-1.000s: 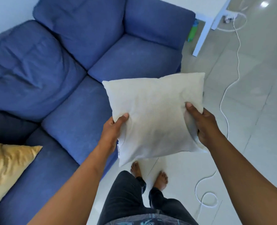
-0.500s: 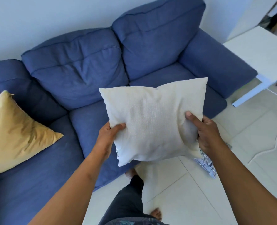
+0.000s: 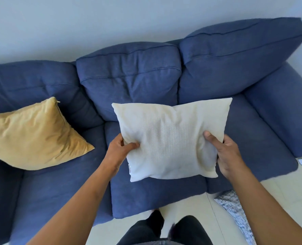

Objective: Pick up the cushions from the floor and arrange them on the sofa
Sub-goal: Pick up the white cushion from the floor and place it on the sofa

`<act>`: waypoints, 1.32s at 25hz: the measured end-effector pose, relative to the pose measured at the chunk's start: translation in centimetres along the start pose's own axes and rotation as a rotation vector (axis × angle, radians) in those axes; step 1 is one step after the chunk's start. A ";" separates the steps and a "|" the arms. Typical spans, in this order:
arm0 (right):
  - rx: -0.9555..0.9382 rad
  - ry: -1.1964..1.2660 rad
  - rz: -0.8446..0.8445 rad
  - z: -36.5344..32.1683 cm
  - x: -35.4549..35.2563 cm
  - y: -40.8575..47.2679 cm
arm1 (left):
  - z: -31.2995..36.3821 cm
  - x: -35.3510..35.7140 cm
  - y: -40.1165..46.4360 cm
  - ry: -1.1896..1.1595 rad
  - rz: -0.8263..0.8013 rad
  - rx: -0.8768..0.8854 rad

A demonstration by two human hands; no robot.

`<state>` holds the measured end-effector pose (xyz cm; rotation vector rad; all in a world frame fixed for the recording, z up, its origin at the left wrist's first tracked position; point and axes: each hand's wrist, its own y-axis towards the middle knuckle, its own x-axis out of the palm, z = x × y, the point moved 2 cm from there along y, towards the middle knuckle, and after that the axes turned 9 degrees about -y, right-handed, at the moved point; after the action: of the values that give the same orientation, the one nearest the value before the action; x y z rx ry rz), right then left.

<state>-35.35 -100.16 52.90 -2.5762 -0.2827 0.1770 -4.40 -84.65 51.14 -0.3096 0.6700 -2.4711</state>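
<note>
I hold a cream cushion (image 3: 169,138) in the air over the middle seat of the blue sofa (image 3: 146,197). My left hand (image 3: 118,152) grips its lower left edge, thumb on the front face. My right hand (image 3: 224,154) grips its lower right edge the same way. A yellow cushion (image 3: 33,137) leans on the left seat against the backrest. A striped grey-and-white cushion (image 3: 235,211) lies on the floor at the lower right, partly hidden behind my right forearm.
The sofa's right armrest (image 3: 281,110) runs down the right side. Pale floor tiles (image 3: 187,204) lie in front of the sofa, where my dark-trousered legs (image 3: 164,228) stand. A plain wall is behind the backrest.
The view has swung to face the sofa squarely. The cream cushion, held in both hands throughout, has moved over the middle seat; the white table has left the view.
</note>
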 end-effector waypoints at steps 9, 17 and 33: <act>0.056 -0.192 -0.225 -2.7 6.2 8.5 | 0.7 -2.9 2.5 -0.073 0.269 -0.011; 0.050 -0.316 -0.257 -3.1 11.7 17.0 | 1.6 -4.3 10.2 -0.093 0.374 0.008; 0.088 -0.483 -0.137 -3.4 18.2 30.6 | 1.2 -8.5 25.6 0.029 0.435 -0.249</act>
<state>-12.01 -123.02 38.37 -2.3846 -0.6097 0.7450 14.59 -98.79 38.15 -0.1947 0.9495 -1.9855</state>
